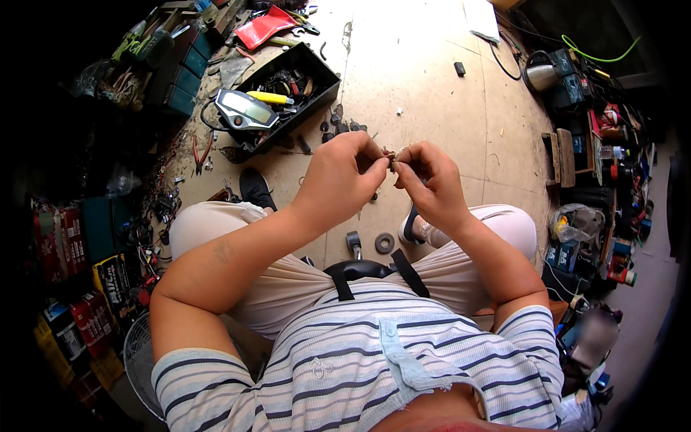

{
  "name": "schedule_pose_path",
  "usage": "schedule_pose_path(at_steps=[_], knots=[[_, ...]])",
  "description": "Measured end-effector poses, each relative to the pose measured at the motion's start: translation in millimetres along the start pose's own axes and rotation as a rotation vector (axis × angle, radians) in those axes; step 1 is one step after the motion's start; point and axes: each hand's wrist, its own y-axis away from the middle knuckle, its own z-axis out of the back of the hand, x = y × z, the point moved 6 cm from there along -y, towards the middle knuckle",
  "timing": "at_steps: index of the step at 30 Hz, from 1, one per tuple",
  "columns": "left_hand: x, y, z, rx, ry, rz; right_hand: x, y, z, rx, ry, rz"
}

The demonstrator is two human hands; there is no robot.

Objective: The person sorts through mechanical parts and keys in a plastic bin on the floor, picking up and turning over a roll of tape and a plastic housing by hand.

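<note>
My left hand (344,176) and my right hand (430,180) meet in front of me, above the floor between my knees. Fingertips of both are pinched on one small brownish piece (390,155), perhaps bits of wire or metal; its kind is too small to make out. Just beyond my left hand, several small dark parts (338,124) lie scattered on the floor. A roll of grey tape (384,243) rests on the floor nearer to me, below the hands.
A black bin (317,92) of tools stands ahead on the left, with a digital instrument display (246,110) and a yellow-handled tool (271,97) on it. Pliers (201,153) lie left of it. A small black block (460,69) sits farther off. Cluttered shelves (576,165) line the right.
</note>
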Motion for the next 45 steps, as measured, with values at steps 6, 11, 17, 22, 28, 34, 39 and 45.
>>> schedule_pose_path(at_steps=[6,11,17,22,28,34,39,45], knots=[[26.8,-3.8,-9.9,0.091,0.319,0.315,10.1,-0.8,-0.6,-0.004,0.033,0.157],[33.8,1.0,-15.7,0.173,0.598,0.520,15.9,1.4,0.8,0.011,0.175,0.307],[31.1,0.5,-11.0,0.131,0.616,0.388,-6.3,1.3,-2.1,0.020,-0.098,0.095],[31.1,-2.9,-9.1,0.096,0.467,0.311,-6.3,0.3,-5.0,0.060,-0.222,-0.127],[28.2,-4.6,-11.3,0.092,0.336,0.238,-17.5,-0.7,-3.6,0.063,-0.340,-0.285],[24.3,-6.3,-13.1,0.081,0.267,0.233,-20.0,0.7,-2.8,0.074,-0.391,-0.371],[32.1,-6.9,-19.8,0.101,0.416,0.300,-24.3,1.5,-2.6,0.030,-0.387,-0.384],[33.8,-5.9,-23.0,0.130,0.521,0.419,-23.5,0.9,-2.0,0.028,-0.356,-0.364]])
